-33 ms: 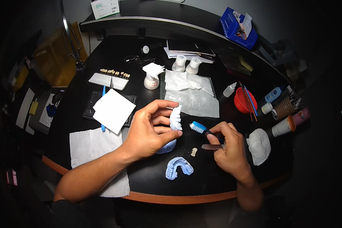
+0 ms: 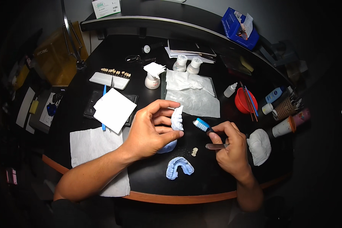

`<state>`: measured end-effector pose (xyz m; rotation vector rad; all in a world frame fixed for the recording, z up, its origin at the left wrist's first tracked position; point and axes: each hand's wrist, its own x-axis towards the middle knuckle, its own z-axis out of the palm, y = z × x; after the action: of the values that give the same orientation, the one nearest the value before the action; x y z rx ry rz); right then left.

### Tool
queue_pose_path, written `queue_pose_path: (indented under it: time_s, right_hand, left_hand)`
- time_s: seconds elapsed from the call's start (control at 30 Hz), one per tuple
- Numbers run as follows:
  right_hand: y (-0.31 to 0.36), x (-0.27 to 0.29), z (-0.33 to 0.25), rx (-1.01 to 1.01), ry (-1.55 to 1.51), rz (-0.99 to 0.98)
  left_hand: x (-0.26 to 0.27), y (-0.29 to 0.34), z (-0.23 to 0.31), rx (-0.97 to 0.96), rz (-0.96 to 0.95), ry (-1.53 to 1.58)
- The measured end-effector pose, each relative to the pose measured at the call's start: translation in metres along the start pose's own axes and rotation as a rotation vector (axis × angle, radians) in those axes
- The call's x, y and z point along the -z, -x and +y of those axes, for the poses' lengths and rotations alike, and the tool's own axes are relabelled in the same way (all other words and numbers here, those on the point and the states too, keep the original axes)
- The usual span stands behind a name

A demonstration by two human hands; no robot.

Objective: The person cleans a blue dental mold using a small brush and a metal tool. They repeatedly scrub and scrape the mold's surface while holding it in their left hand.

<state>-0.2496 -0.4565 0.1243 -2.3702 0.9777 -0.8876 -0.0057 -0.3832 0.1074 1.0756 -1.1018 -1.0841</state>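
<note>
Between the thumb and fingertips of my left hand (image 2: pixel 150 127) is a pale dental cast piece (image 2: pixel 177 118), held on edge with its tooth shapes turned to the right. My right hand (image 2: pixel 231 150) grips a toothbrush (image 2: pixel 202 124), its blue-and-white bristle head a short way from the cast. A flat metal blade (image 2: pixel 216 146) also sticks out of that hand; its handle is hidden. Below lies a blue horseshoe-shaped dental cast (image 2: pixel 179 167). Another blue cast (image 2: pixel 168 147) is partly covered by my left hand. A small cream tooth-shaped piece (image 2: pixel 194 152) rests among scattered crumbs.
White paper pads (image 2: pixel 114 110) and a cloth (image 2: pixel 98 146) lie left. A tooth shade guide (image 2: pixel 110 80), white jars (image 2: pixel 152 81) and a tissue-covered tray (image 2: pixel 192 95) stand farther back. To the right are a red bowl (image 2: pixel 244 102), wadded white tissue (image 2: pixel 259 147) and a cup (image 2: pixel 283 127).
My right hand has shifted slightly to the right with the toothbrush and blade, widening the gap from the cast. My left hand holds nearly the same place.
</note>
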Motion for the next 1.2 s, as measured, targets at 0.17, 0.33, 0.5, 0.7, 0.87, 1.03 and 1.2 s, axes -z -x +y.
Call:
queue_pose_path:
  time_s: [0.17,0.33,0.5,0.7,0.87,1.03,1.2]
  right_hand:
    - [0.002,-0.007,-0.009,0.259,-0.142,0.075]
    - [0.003,-0.002,-0.002,0.257,0.03,0.022]
    - [-0.002,0.005,-0.005,0.292,-0.019,0.101]
    - [0.001,0.004,-0.003,0.279,-0.019,0.014]
    - [-0.002,0.004,-0.004,0.296,-0.012,0.094]
    - [-0.002,0.004,-0.002,0.262,-0.023,0.002]
    - [-0.005,0.008,0.003,0.264,-0.038,0.093]
  left_hand:
    - [-0.001,0.001,-0.001,0.065,-0.098,0.094]
    - [-0.001,0.0,-0.004,0.041,-0.08,-0.015]
    - [0.001,0.0,0.0,0.047,-0.084,0.028]
    - [0.0,-0.001,-0.004,0.051,-0.111,0.041]
    - [0.001,-0.003,-0.008,0.057,-0.152,0.051]
    - [0.006,-0.003,-0.011,0.068,-0.201,0.163]
    - [0.006,-0.006,-0.003,0.138,-0.229,0.09]
